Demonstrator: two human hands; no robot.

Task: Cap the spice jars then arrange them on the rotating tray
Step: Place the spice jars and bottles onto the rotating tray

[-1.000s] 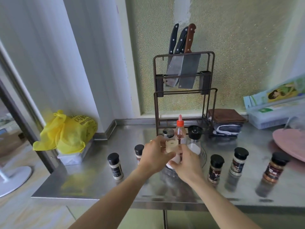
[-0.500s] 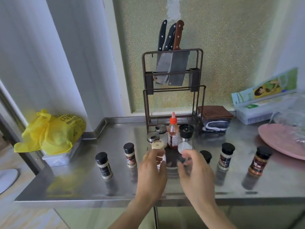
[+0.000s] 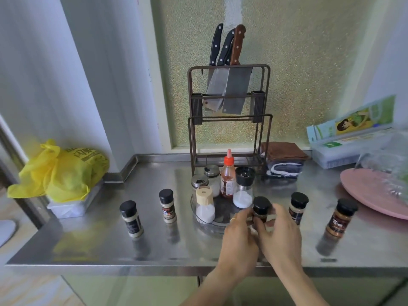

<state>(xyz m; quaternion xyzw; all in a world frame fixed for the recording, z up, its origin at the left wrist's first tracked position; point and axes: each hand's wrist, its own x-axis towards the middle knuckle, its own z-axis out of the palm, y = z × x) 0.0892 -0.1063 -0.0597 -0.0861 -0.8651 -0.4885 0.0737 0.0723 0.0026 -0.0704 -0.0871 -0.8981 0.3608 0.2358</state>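
Note:
A clear round rotating tray point(image 3: 199, 214) sits mid-counter. On it stand a cream-capped white jar point(image 3: 205, 204), two metal-lidded shakers point(image 3: 199, 181), a red-capped sauce bottle point(image 3: 227, 176) and a black grinder point(image 3: 244, 187). Both hands meet at a black-capped spice jar point(image 3: 261, 206) just right of the tray. My left hand point(image 3: 239, 237) and my right hand point(image 3: 280, 233) curl their fingers round its body. Other black-capped jars stand on the counter: two on the left point(image 3: 131, 218), point(image 3: 167, 205), two on the right point(image 3: 298, 207), point(image 3: 340, 217).
A knife rack point(image 3: 229, 115) with several knives stands behind the tray. Folded cloths point(image 3: 283, 159) lie to its right, a pink plate point(image 3: 373, 193) and boxes point(image 3: 351, 138) at far right. A yellow bag point(image 3: 59, 171) on a white box sits at the left. The counter's front edge point(image 3: 132, 265) is close.
Both hands have let go of the cream-capped jar, which now stands on the tray, and have moved right to take hold of the black-capped jar beside the tray.

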